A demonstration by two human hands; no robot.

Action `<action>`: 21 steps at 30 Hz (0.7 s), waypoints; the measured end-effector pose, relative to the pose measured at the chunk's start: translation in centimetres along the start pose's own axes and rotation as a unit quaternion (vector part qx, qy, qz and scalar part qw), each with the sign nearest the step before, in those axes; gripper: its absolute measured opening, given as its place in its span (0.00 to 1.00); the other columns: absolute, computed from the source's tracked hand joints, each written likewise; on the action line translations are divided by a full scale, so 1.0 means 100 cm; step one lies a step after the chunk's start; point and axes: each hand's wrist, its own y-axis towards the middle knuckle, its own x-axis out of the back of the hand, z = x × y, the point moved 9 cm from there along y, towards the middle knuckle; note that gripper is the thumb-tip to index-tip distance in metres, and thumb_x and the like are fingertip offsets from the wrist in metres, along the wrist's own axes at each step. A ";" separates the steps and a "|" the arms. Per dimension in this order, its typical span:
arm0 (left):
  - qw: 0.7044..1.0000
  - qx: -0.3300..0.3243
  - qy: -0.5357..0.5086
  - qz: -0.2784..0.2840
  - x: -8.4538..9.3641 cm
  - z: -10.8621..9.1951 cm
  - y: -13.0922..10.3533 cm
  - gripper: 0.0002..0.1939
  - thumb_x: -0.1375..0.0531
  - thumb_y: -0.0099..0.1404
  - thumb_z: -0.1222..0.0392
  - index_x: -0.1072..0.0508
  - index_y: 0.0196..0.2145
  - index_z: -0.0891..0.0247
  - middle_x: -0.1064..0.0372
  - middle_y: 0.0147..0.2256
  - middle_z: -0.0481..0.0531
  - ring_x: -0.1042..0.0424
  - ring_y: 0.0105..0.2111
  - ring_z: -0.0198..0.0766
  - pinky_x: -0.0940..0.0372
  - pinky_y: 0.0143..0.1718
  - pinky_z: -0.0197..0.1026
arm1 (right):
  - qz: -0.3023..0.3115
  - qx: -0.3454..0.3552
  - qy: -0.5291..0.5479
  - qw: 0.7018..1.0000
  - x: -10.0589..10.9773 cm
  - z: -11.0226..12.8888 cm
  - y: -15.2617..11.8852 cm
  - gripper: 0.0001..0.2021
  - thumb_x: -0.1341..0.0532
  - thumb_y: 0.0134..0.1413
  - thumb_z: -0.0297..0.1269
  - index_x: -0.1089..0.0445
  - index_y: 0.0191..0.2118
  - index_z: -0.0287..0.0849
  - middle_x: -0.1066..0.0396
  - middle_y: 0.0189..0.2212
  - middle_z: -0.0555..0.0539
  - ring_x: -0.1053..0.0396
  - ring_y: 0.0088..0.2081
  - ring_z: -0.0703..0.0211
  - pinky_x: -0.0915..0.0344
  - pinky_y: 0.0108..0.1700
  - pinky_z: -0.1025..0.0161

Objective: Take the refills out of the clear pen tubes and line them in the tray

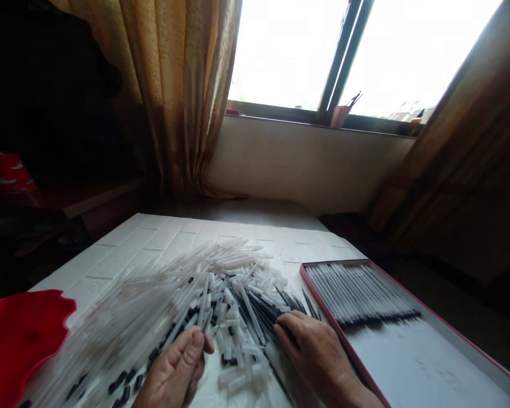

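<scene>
The left hand pinches a slim clear tube between thumb and fingers, above loose short pieces; the right hand curls at the dark rods, whether gripping one I cannot tell; the red-edged tray, beside that hand, bears a row of dark-ended tubes.

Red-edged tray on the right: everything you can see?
Shallow, open tray, seemingly cardboard, with pinkish-red edges and a whitish floor bearing faint grey marks. It lies on the white brick-patterned table cover, its near end cut off by the frame. A row of translucent tubes with black near ends lies side by side in its far part. The right hand is beside its left wall; contact unclear.
</scene>
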 end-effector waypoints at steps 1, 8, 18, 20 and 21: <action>1.000 -0.008 0.002 -0.009 0.002 -0.003 -0.001 0.32 0.38 0.50 0.27 0.30 0.29 0.63 0.59 0.18 0.36 0.61 0.17 0.25 0.63 0.18 0.29 | -0.003 -0.005 0.006 1.000 0.002 0.000 0.000 0.12 0.46 0.64 0.35 0.26 0.34 0.45 0.24 0.32 0.48 0.24 0.34 0.54 0.38 0.34 0.64; 1.000 -0.015 0.002 -0.009 0.003 -0.003 0.002 0.32 0.37 0.50 0.27 0.30 0.29 0.63 0.58 0.17 0.36 0.61 0.17 0.25 0.64 0.18 0.29 | -0.019 0.067 0.092 0.993 0.006 0.036 -0.003 0.09 0.44 0.62 0.32 0.25 0.38 0.45 0.25 0.34 0.47 0.26 0.35 0.57 0.36 0.37 0.65; 1.000 -0.025 0.009 0.012 -0.007 0.003 0.002 0.32 0.37 0.49 0.27 0.31 0.27 0.64 0.55 0.17 0.37 0.56 0.18 0.26 0.64 0.21 0.31 | 0.005 0.019 0.057 0.998 0.007 0.058 0.032 0.12 0.39 0.58 0.35 0.26 0.47 0.45 0.24 0.40 0.44 0.25 0.40 0.51 0.35 0.41 0.62; 0.999 -0.033 0.030 0.017 -0.007 0.002 0.002 0.33 0.38 0.50 0.26 0.31 0.27 0.63 0.54 0.17 0.38 0.56 0.18 0.27 0.63 0.20 0.31 | -0.007 0.010 0.075 0.997 0.003 0.058 0.041 0.11 0.37 0.56 0.36 0.24 0.45 0.46 0.24 0.38 0.46 0.25 0.39 0.52 0.35 0.40 0.63; 0.998 -0.035 0.040 0.021 -0.007 0.001 0.002 0.33 0.39 0.50 0.26 0.31 0.27 0.63 0.55 0.17 0.38 0.56 0.18 0.27 0.63 0.20 0.30 | -0.011 0.009 0.082 0.996 0.001 0.059 0.044 0.10 0.36 0.55 0.36 0.23 0.44 0.47 0.25 0.38 0.46 0.25 0.38 0.53 0.35 0.39 0.63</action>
